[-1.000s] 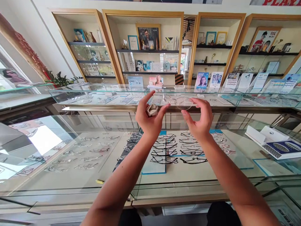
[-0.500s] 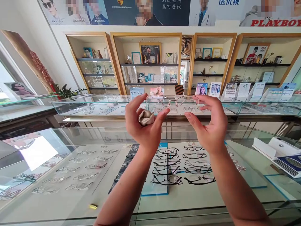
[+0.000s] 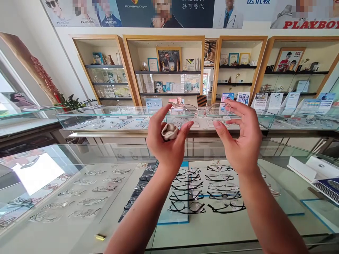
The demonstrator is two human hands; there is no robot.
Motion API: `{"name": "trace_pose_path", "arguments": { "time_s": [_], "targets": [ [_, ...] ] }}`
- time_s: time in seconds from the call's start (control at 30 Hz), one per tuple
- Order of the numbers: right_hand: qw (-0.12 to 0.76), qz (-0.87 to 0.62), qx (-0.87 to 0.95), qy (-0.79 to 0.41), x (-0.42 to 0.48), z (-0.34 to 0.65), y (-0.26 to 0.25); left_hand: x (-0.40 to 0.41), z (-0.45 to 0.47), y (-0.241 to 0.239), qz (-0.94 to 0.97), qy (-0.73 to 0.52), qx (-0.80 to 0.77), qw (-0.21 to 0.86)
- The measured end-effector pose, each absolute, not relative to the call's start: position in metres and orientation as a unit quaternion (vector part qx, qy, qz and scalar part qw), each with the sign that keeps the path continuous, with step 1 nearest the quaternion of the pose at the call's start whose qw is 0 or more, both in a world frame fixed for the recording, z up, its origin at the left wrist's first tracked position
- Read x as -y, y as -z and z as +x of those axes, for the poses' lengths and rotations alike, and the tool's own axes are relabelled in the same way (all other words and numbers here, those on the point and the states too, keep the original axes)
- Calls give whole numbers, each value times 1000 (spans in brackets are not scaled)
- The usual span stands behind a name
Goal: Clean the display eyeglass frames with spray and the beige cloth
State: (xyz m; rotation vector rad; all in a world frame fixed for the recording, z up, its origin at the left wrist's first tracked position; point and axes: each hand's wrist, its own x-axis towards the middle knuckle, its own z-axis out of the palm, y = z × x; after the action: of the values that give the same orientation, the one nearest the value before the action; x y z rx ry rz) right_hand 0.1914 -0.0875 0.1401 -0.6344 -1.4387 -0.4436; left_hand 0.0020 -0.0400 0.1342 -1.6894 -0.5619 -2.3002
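While glasses point(image 3: 201, 110) sit raised over the counter point(image 3: 66, 225), between both hands | left hand point(image 3: 166, 144): fingers curled on cloth point(image 3: 169, 131), forefinger at left rim | right hand point(image 3: 243, 141): fingertips gripping right rim.

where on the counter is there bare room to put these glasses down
The glass countertop looks bare from its left end to the white box at right, so the glasses fit anywhere there. Under the glass it is crowded: rows of frames fill the case.
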Motion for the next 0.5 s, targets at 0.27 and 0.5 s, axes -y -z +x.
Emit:
{"name": "trace_pose_path", "arguments": {
  "time_s": [0.27, 0.5],
  "targets": [
    [681, -267, 655, 190, 84, 199, -141, 35, -2, -139, -612, 761, 182, 110],
    [680, -266, 655, 194, 88, 197, -144, 34, -8, -141, -649, 728, 201, 95]
  ]
}}
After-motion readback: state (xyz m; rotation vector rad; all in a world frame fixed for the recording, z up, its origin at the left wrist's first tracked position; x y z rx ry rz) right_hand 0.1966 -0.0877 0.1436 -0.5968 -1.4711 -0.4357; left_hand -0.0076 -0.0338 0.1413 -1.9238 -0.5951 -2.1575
